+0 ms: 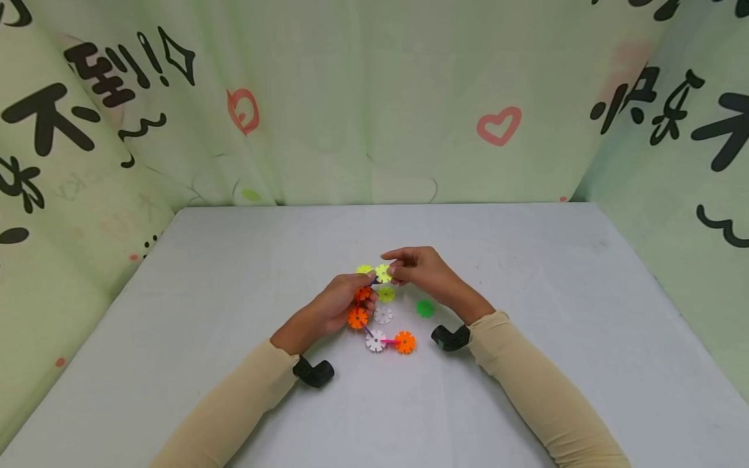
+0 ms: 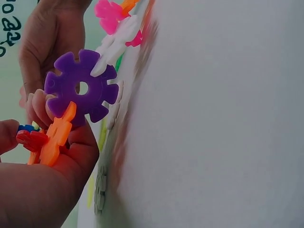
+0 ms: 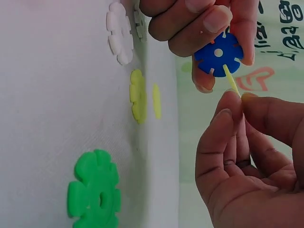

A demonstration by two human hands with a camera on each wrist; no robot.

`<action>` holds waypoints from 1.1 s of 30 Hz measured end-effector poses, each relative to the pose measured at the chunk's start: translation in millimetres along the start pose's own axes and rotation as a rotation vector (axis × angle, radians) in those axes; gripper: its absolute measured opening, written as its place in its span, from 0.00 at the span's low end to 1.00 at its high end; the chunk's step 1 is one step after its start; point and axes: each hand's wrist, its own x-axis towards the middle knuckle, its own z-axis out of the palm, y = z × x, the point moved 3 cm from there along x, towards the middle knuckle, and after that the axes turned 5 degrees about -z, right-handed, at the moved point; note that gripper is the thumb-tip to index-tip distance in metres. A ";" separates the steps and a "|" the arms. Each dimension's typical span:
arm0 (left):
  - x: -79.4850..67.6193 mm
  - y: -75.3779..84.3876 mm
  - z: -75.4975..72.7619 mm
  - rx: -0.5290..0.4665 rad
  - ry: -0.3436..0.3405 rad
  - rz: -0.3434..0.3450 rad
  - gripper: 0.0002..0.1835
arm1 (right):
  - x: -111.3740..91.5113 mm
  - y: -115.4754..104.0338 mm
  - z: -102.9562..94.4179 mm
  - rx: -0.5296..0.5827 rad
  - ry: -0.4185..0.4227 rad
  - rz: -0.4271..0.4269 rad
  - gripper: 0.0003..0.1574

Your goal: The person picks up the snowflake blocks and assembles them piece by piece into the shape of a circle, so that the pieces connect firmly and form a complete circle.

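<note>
My left hand (image 1: 342, 299) grips a chain of slotted flower-shaped plastic discs. Its thumb and fingers hold a blue disc (image 3: 209, 58), beside a red disc (image 2: 32, 138). From there the chain runs down through an orange disc (image 2: 58, 141), a purple disc (image 2: 97, 97), a white disc (image 1: 371, 344), a pink disc seen edge-on, and an orange disc (image 1: 409, 339) at the end. Between thumb and index finger, my right hand (image 1: 424, 270) pinches a yellow disc (image 1: 383, 272). Seen edge-on in the right wrist view, that yellow disc meets a slot in the blue one.
Loose discs lie on the white table (image 1: 497, 403) close to the hands: a green one (image 1: 425, 309), a white one (image 1: 383, 316), a yellow one (image 1: 386, 296), and another yellow one (image 1: 363, 268) behind the left hand. A printed curtain (image 1: 363, 117) surrounds the table's back and sides.
</note>
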 end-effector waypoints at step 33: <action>-0.7 -4.2 -1.6 -0.016 0.122 -0.010 0.21 | -17.2 16.9 -25.4 -0.241 -0.026 0.023 0.16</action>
